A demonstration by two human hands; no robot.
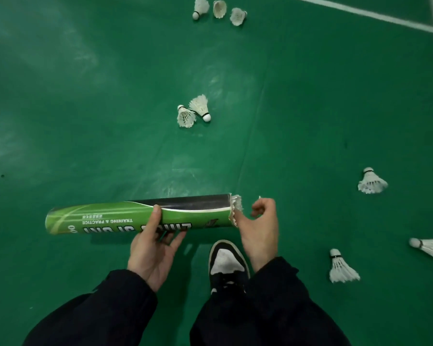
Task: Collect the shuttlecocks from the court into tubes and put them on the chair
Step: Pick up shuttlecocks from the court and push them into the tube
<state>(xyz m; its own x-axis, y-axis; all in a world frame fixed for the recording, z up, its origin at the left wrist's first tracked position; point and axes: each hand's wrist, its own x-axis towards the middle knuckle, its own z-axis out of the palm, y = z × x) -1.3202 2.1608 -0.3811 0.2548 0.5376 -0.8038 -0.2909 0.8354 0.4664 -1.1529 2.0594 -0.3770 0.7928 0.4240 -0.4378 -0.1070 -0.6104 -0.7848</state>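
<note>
Head view, looking down: we record a green court floor (pixel 85 96) with white boundary lines (pixel 360 12) crossing at the upper right. Item one, a green-and-black shuttlecock tube (pixel 125 217), lies level across the lower middle of the frame, held off the floor, its print upside down to us. Our left hand (pixel 151 248) supports it from beneath near its middle, the grip curled around the tube with the thumb laid over the near side. At the tube's right mouth white feathers of a shuttlecock in the tube (pixel 236 208) stick out past the rim. Our right hand (pixel 259 226) sits at that mouth, thumb touching the feathers, the other fingers loosely curled and holding nothing that we can see. Loose stock on the floor: a pair of shuttlecocks (pixel 193 111) touching each other at centre; a group of three shuttlecocks (pixel 219 10) near the top edge; one shuttlecock at mid right (pixel 371 182); one shuttlecock at lower right (pixel 340 267); one shuttlecock cut by the right edge (pixel 430 248). Between the forearms we note a black-and-white shoe (pixel 226 262) planted on the floor, and dark sleeves (pixel 105 308) cover both arms to the wrist.
</note>
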